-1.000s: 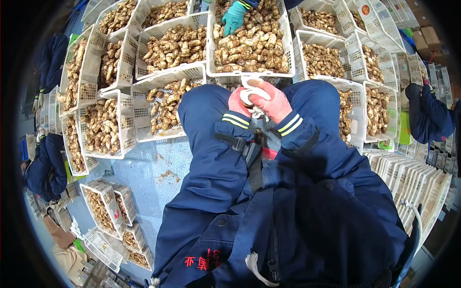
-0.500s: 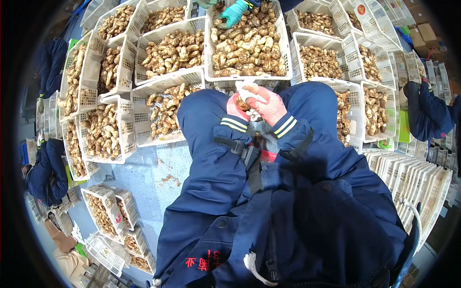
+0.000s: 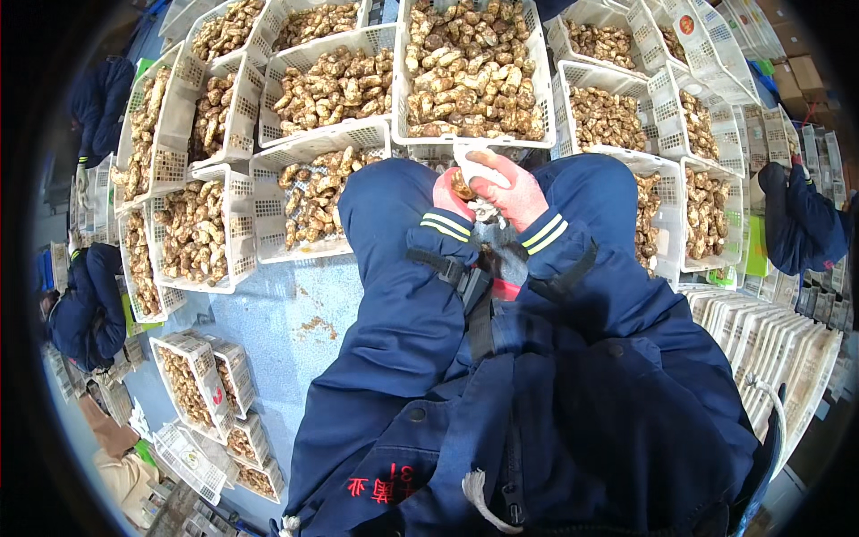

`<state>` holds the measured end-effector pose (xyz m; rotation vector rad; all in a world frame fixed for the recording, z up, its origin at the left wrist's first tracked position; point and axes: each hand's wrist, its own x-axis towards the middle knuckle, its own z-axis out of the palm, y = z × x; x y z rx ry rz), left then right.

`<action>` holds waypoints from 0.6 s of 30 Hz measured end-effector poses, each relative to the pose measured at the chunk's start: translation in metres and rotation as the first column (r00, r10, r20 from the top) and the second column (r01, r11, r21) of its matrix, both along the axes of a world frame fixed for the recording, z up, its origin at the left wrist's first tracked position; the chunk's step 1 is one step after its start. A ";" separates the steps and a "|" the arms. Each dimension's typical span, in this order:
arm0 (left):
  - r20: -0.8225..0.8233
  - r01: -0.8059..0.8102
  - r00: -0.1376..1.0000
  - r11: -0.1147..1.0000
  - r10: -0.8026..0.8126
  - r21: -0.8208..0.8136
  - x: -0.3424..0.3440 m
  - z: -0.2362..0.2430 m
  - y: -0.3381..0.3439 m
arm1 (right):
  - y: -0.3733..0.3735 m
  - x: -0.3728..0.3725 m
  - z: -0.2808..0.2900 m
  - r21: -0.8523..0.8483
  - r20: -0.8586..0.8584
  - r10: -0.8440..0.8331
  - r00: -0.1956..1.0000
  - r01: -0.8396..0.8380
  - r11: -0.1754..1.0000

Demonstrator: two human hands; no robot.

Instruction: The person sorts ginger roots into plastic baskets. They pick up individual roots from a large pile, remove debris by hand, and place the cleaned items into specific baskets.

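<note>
Brown, knobbly mushroom (image 3: 463,185), partly hidden, sits clamped between both hands: left hand (image 3: 450,191), right hand (image 3: 504,190).

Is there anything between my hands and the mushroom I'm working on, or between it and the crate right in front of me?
Nothing visible. Your left hand and right hand already close around the mushroom, with a white wrap at your fingers. The white crate of mushrooms sits just beyond, with nothing between.

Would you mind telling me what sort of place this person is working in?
Probably a sorting or packing floor for mushrooms or similar produce. Many white slotted crates filled with brown pieces cover the blue floor, several workers in blue jackets sit among them, and flat stacked trays wait at the right.
</note>
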<state>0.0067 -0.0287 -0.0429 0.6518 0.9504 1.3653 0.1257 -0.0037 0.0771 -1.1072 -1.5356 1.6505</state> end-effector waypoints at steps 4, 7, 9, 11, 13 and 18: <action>-0.249 -0.017 0.968 0.999 0.027 0.041 0.003 -0.009 -0.002 | 0.004 0.004 -0.003 0.018 0.033 0.011 0.999 -0.012 1.000; -0.416 -0.062 0.904 0.992 0.102 0.109 0.002 -0.032 0.000 | 0.002 0.001 -0.010 -0.065 -0.157 -0.063 0.986 0.053 0.996; -0.530 -0.022 0.843 0.989 0.096 0.145 -0.001 -0.036 -0.001 | 0.002 -0.001 -0.008 -0.376 -0.387 -0.243 0.889 0.089 0.922; -0.105 -0.002 0.994 0.997 0.010 0.081 0.006 -0.013 0.005 | 0.007 0.008 -0.014 -0.292 -0.308 -0.170 0.936 0.077 0.953; 0.484 -0.026 0.864 0.974 0.135 -0.226 0.005 0.003 0.008 | -0.004 0.000 0.003 -0.039 -0.063 -0.055 0.997 0.053 0.998; 0.773 0.212 0.625 0.931 0.105 -0.298 0.004 0.039 0.020 | 0.010 0.017 -0.024 -0.384 -0.273 -0.251 0.929 0.134 0.913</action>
